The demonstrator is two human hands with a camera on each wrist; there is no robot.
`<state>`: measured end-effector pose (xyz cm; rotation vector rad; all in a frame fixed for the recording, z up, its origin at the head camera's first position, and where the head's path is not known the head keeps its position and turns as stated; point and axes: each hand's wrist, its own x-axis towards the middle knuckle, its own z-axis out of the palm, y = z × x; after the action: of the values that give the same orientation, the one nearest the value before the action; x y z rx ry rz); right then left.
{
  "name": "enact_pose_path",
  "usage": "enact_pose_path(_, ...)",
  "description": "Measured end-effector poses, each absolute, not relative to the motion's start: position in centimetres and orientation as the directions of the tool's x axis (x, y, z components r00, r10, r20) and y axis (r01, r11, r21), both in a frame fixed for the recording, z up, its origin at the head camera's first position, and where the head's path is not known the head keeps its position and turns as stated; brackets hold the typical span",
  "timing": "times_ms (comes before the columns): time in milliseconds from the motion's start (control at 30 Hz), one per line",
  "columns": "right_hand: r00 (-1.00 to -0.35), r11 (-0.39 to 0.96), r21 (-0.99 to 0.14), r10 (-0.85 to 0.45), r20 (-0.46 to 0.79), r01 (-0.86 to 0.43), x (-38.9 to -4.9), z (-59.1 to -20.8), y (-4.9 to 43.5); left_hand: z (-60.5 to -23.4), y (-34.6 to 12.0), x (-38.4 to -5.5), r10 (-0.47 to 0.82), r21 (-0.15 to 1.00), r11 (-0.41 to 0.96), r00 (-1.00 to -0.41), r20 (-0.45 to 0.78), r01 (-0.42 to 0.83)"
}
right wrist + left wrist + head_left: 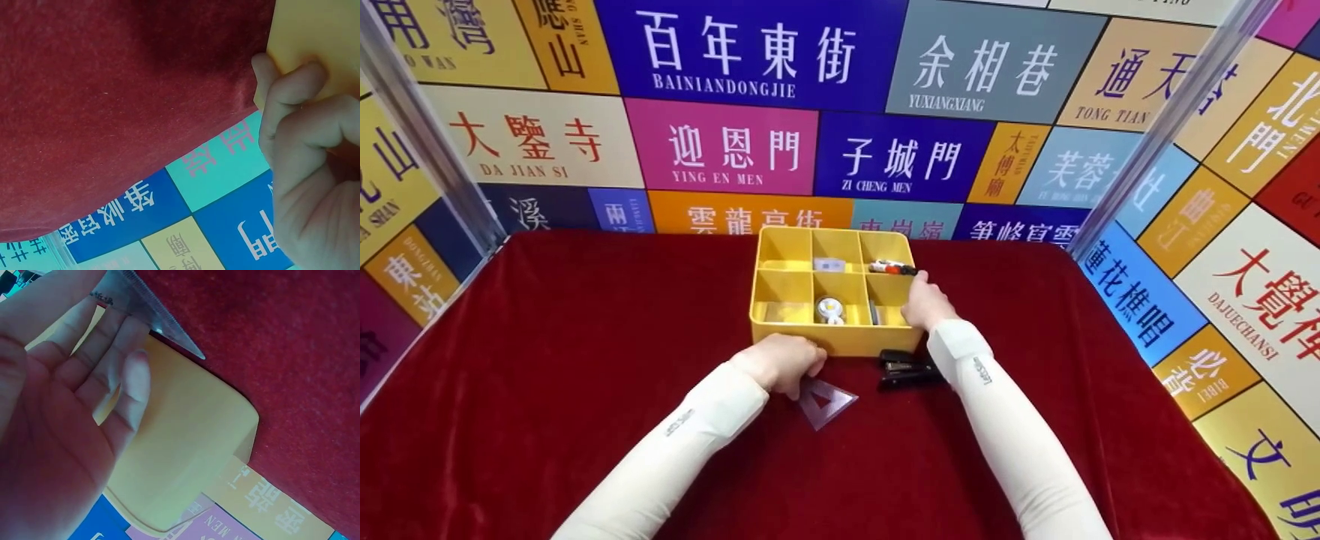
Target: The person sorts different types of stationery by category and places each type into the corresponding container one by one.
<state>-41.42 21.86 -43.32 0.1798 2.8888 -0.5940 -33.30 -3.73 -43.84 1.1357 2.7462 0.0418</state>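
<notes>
A yellow six-compartment box (840, 341) stands on the red cloth. Against its right wall, my right hand (928, 301) holds the box with curled fingers; in the right wrist view the bent fingers (298, 84) press its yellow side. In front of the box, my left hand (784, 361) pinches a clear triangular set square (844, 401) by one end, thumb and fingertips at its edge. The set square's pointed corner (188, 349) shows past the fingertips in the left wrist view. A black stapler (911, 375) lies before the box's front right corner, close to my right wrist.
Inside the box are a small white block (829, 264), red, white and black pen-like items (892, 267), a round white object with a yellow centre (830, 308) and a thin dark item (874, 312). Behind the red-covered table (607, 360) rises a colourful sign-covered wall (720, 142).
</notes>
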Motion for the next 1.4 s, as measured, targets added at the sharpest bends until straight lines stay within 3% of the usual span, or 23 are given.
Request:
enact_pose_path(267, -0.974, 0.917, -0.365, 0.086, -0.211, 0.160, -41.5, -43.4, 21.8, -43.1, -4.2, -33.6, 0.725, 0.156, 0.688, -0.666, -0.172, 0.709)
enact_pose_path(433, -0.977, 0.919, -0.366, 0.075, -0.198, 0.145, -41.6, -43.4, 21.8, -41.7, -5.1, -34.1, 0.789, 0.347, 0.609, -0.590, -0.171, 0.713)
enact_pose_path(567, -0.976, 0.917, -0.368, 0.081, -0.201, 0.151, -41.5, -43.4, 22.0, -40.6, -6.0, -34.6, 0.851, 0.462, 0.489, -0.521, -0.067, 0.740)
enact_pose_path(667, -0.976, 0.917, -0.368, 0.081, -0.204, 0.153, -41.4, -43.6, 22.0, -39.9, -6.9, -35.0, 0.859, 0.477, 0.412, -0.506, 0.082, 0.776)
enact_pose_path(833, -0.977, 0.916, -0.373, 0.073, -0.202, 0.146, -41.5, -43.6, 22.1, -39.1, -8.6, -35.5, 0.732, 0.489, 0.429, -0.609, 0.305, 0.760)
enact_pose_path(1100, -0.979, 0.915, -0.377, 0.077, -0.190, 0.145, -41.4, -43.4, 22.2, -38.6, -9.4, -35.6, 0.484, 0.457, 0.640, -0.786, 0.385, 0.618)
enact_pose_path(1233, -0.979, 0.914, -0.379, 0.074, -0.190, 0.142, -41.4, -43.4, 22.2, -39.1, -9.1, -35.5, 0.406, 0.410, 0.714, -0.813, 0.418, 0.568)
enact_pose_path(1400, -0.981, 0.923, -0.361, 0.069, -0.184, 0.132, -41.5, -43.4, 22.0, -39.4, -8.8, -35.4, 0.316, 0.357, 0.771, -0.803, 0.506, 0.528)
